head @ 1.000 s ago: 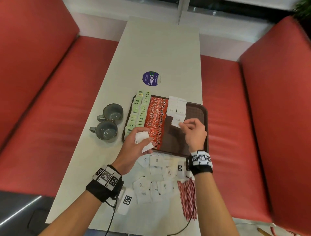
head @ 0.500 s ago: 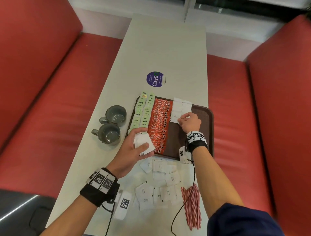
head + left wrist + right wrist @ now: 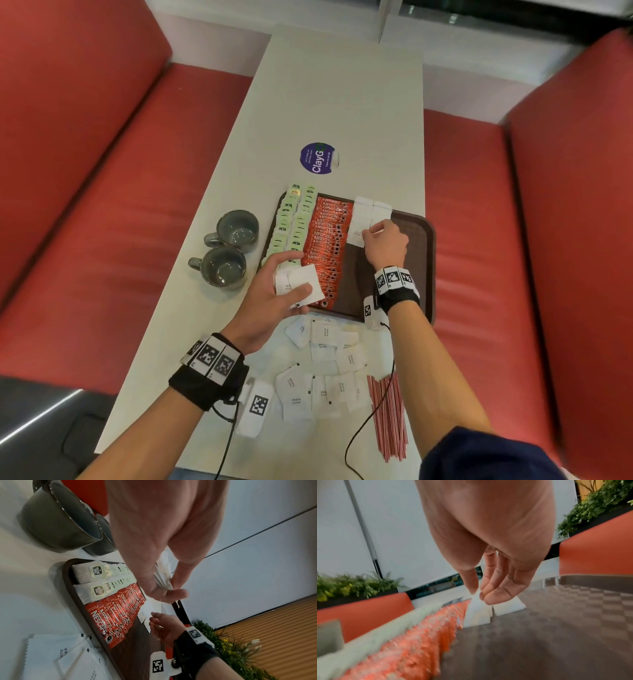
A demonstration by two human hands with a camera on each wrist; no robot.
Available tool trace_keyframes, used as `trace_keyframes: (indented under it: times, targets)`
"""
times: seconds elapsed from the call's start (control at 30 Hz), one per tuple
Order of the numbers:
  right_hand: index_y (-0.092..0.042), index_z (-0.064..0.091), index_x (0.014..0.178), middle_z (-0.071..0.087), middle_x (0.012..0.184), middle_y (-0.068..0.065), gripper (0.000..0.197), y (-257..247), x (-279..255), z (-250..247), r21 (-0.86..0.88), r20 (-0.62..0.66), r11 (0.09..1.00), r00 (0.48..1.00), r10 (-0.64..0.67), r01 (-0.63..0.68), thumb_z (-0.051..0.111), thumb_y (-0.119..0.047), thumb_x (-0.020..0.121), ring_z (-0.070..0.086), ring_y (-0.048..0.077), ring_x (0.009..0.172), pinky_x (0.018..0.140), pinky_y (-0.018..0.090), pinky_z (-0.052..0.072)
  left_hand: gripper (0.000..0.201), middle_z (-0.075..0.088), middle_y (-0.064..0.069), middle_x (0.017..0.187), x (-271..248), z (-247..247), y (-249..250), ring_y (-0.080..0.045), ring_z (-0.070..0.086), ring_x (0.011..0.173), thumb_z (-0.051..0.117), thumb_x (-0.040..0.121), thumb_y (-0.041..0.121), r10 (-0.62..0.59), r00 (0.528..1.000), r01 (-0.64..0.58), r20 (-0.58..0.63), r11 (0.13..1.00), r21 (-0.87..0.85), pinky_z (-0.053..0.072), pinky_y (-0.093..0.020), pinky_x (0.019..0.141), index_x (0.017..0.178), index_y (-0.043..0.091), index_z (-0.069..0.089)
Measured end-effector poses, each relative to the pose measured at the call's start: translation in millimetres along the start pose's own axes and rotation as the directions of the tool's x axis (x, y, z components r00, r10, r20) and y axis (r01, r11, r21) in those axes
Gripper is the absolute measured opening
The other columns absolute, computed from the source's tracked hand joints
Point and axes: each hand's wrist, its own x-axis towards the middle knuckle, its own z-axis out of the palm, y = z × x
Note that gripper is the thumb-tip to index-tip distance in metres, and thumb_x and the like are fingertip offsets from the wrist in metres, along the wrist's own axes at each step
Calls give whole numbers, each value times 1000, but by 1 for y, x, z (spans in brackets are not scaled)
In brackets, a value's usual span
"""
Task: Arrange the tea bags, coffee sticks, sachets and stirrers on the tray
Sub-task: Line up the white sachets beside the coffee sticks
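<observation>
Tray [image 3: 430,260], brown: tea bags [image 3: 291,226] along left edge, coffee sticks [image 3: 327,246] beside.
R hand [image 3: 387,245] pinching white sachet [image 3: 358,233] at tray's far end.
L hand [image 3: 274,298] gripping sachet stack [image 3: 298,281] at near-left corner.
Stirrers [image 3: 388,416] off tray, near side.

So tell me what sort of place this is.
Probably a café or canteen booth: red padded benches flank a narrow table, which carries a round sticker, a serving tray and two mugs.
</observation>
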Motion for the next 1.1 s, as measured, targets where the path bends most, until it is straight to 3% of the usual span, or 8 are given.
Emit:
trace_keyframes:
  times: [0.13, 0.3, 0.47, 0.6, 0.67, 0.83, 0.97, 1.1]
  targets:
    - [-28, 74, 100, 80, 87, -4, 19, -12, -58, -30, 221, 113, 969, 984, -139, 112, 69, -46, 103, 77, 14, 81, 77, 33, 63, 59, 61, -6, 142, -5, 6, -2, -34, 72, 120, 81, 93, 1, 4, 1000, -4, 8, 1000, -5, 63, -39, 78, 136, 37, 62]
    - [-28, 80, 100, 80, 88, -2, 34, -15, -151, -67, 398, 367, 913, 897, -247, 89, 64, -58, 104, 73, 11, 75, 71, 25, 59, 58, 67, -8, 135, -17, 14, -9, -32, 74, 110, 86, 89, 5, -1, 1000, 2, 15, 1000, -21, 57, -32, 65, 135, 31, 62]
    - [-24, 82, 103, 78, 91, 2, 11, 14, -198, -78, 483, 443, 875, 857, -266, 22, 78, -35, 102, 71, 15, 79, 72, 31, 61, 54, 72, -4, 129, -34, 21, -17, -25, 74, 100, 89, 87, 8, 26, 999, -25, 25, 999, -26, 55, -31, 63, 131, 25, 63]
    - [-15, 81, 107, 80, 94, 12, 12, 38, -209, -81, 570, 393, 820, 895, -214, -54, 83, -20, 97, 72, 17, 81, 75, 32, 61, 39, 74, -4, 129, -45, 27, -22, -33, 75, 113, 79, 97, 17, -3, 1000, 3, 18, 1000, -20, 57, -32, 67, 131, 22, 61]
    - [-12, 79, 109, 80, 95, 15, 15, 44, -212, -84, 603, 353, 795, 916, -189, -68, 84, -18, 96, 72, 16, 80, 75, 30, 60, 35, 76, -5, 127, -49, 30, -24, -32, 76, 110, 75, 100, 18, -9, 1000, 10, 27, 1000, -10, 57, -34, 69, 132, 20, 60]
    - [-9, 76, 111, 81, 94, 15, 18, 48, -220, -89, 656, 266, 752, 952, -153, -63, 84, -13, 96, 74, 18, 79, 76, 28, 62, 48, 77, -8, 124, -54, 41, -29, -34, 76, 98, 81, 93, 1, 31, 996, -35, 79, 998, 52, 56, -33, 65, 132, 17, 58]
    - [-11, 71, 111, 81, 91, 12, 24, 53, -220, -90, 624, 215, 781, 967, -140, -26, 87, -13, 93, 75, 21, 80, 78, 32, 65, 51, 75, -6, 126, -48, 51, -34, -35, 75, 107, 86, 89, 5, 43, 998, -46, 34, 996, 82, 57, -32, 67, 128, 24, 59]
    - [-15, 73, 104, 80, 85, 6, 23, 59, -203, -89, 571, 147, 820, 986, -79, -19, 91, -16, 89, 74, 16, 76, 78, 34, 63, 55, 76, -18, 116, -40, 56, -37, -35, 76, 105, 86, 90, 9, 21, 1000, -20, -17, 999, 37, 56, -36, 71, 130, 24, 52]
